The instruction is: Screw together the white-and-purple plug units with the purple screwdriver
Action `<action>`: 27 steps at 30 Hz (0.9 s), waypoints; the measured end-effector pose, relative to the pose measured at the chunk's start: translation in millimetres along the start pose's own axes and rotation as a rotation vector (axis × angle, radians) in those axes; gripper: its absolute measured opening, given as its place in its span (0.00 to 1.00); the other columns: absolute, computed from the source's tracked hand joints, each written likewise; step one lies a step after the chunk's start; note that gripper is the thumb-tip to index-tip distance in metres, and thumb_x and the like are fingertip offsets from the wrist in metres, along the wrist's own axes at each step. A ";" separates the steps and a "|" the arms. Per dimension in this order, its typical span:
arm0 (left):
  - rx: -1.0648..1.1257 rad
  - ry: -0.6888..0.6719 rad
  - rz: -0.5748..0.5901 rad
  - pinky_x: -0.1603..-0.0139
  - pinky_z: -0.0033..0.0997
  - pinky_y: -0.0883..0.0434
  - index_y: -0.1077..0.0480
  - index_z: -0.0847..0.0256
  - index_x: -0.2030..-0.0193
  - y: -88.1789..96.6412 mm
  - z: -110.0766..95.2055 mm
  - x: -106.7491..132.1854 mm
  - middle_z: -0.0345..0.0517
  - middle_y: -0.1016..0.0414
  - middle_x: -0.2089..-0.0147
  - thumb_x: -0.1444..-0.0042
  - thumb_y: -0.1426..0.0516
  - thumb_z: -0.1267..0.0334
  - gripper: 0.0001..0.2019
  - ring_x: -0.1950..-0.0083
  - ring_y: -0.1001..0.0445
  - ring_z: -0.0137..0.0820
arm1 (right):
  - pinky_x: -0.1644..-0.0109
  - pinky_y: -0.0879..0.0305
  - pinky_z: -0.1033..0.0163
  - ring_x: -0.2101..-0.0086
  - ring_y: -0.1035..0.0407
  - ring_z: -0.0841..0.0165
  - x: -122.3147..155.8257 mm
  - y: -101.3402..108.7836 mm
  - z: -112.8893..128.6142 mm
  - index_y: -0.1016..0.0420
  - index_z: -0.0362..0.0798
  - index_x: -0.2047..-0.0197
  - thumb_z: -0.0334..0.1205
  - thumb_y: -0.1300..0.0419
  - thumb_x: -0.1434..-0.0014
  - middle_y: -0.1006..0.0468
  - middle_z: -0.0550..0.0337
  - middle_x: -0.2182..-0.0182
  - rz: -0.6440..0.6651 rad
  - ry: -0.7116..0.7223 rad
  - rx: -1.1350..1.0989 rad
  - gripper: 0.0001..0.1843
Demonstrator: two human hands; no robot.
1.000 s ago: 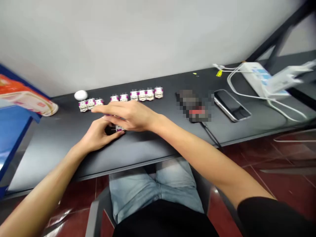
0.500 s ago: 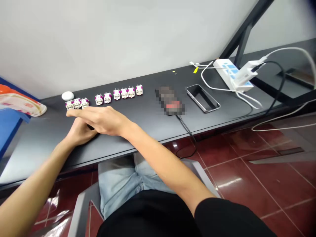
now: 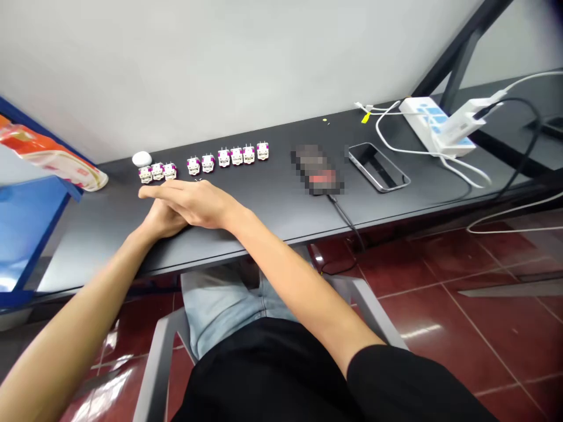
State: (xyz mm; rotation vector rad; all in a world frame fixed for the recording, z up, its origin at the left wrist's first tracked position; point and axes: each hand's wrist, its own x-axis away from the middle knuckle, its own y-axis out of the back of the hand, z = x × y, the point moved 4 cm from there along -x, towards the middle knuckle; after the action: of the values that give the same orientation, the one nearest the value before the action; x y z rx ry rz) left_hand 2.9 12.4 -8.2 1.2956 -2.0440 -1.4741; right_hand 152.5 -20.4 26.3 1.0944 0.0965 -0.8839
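Here the right hand (image 3: 200, 204), fingers outstretched, partly covers the left hand (image 3: 163, 220) near white-and-purple components (image 3: 236, 156); how far either closes, or on what, I cannot tell.

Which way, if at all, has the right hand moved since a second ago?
Yes, leftward: the right hand now extends in front of the leftmost white-and-purple piece; then, it stopped short.
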 end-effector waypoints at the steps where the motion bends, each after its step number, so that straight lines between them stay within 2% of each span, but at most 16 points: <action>1: -0.006 -0.003 0.000 0.45 0.49 0.18 0.25 0.61 0.47 0.7 -1.2 -0.8 0.50 0.20 0.53 0.32 0.35 0.48 0.19 0.47 0.23 0.45 | 0.39 0.25 0.65 0.38 0.22 0.68 0.7 0.6 -0.8 0.30 0.55 0.23 0.24 0.54 0.23 0.20 0.60 0.30 -0.028 0.006 -0.025 0.33; 5: -0.028 -0.006 -0.018 0.50 0.46 0.18 0.25 0.60 0.56 3.3 -3.9 -3.2 0.47 0.22 0.60 0.35 0.33 0.47 0.18 0.51 0.23 0.44 | 0.31 0.27 0.62 0.36 0.22 0.67 4.2 4.5 -6.7 0.26 0.52 0.27 0.27 0.55 0.22 0.19 0.57 0.30 -0.097 0.082 -0.138 0.29; 8: -0.007 -0.029 -0.041 0.45 0.46 0.18 0.23 0.61 0.54 2.5 -6.2 -4.1 0.50 0.18 0.54 0.35 0.34 0.46 0.18 0.48 0.21 0.44 | 0.27 0.29 0.61 0.36 0.22 0.68 7.2 14.0 -11.6 0.25 0.47 0.29 0.31 0.54 0.20 0.17 0.54 0.32 -0.094 0.153 -0.201 0.25; 10: 0.020 -0.053 -0.064 0.45 0.46 0.19 0.21 0.61 0.49 1.3 -8.1 -5.1 0.52 0.17 0.49 0.36 0.34 0.43 0.22 0.47 0.20 0.45 | 0.30 0.26 0.62 0.41 0.19 0.69 9.5 24.6 -16.2 0.23 0.50 0.31 0.32 0.49 0.21 0.15 0.57 0.35 -0.085 0.146 -0.228 0.23; 12: 0.053 -0.094 -0.086 0.47 0.45 0.19 0.19 0.60 0.48 0.2 -10.1 -6.0 0.54 0.16 0.49 0.37 0.33 0.42 0.23 0.49 0.18 0.46 | 0.34 0.23 0.63 0.44 0.18 0.70 12.1 36.7 -20.7 0.22 0.49 0.33 0.33 0.47 0.22 0.13 0.58 0.39 -0.086 0.137 -0.291 0.21; 16: 0.078 -0.166 -0.099 0.48 0.41 0.21 0.18 0.60 0.55 -1.8 -12.6 -6.5 0.52 0.14 0.54 0.36 0.33 0.45 0.19 0.53 0.17 0.43 | 0.36 0.19 0.59 0.43 0.18 0.67 16.1 53.6 -31.2 0.21 0.46 0.37 0.38 0.42 0.25 0.14 0.55 0.39 -0.124 0.130 -0.380 0.18; 22: 0.064 -0.167 -0.067 0.48 0.39 0.22 0.17 0.60 0.46 -3.0 -13.9 -6.5 0.53 0.12 0.46 0.35 0.34 0.44 0.22 0.51 0.17 0.42 | 0.45 0.15 0.59 0.58 0.15 0.69 16.4 55.6 -50.8 0.24 0.50 0.37 0.49 0.37 0.25 0.13 0.55 0.50 -0.195 0.021 -0.420 0.19; 27: 0.082 -0.159 -0.062 0.44 0.41 0.22 0.17 0.59 0.46 -3.5 -14.0 -7.5 0.54 0.12 0.45 0.36 0.35 0.44 0.22 0.49 0.17 0.43 | 0.49 0.14 0.61 0.60 0.15 0.68 18.4 57.0 -55.7 0.23 0.51 0.39 0.55 0.33 0.28 0.12 0.56 0.53 -0.237 -0.045 -0.471 0.22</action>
State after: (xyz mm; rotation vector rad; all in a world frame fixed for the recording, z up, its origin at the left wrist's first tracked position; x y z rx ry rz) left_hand 18.2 9.9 -3.5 1.3223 -2.2040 -1.5812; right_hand 221.5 23.0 31.9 0.6292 0.3838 -1.0322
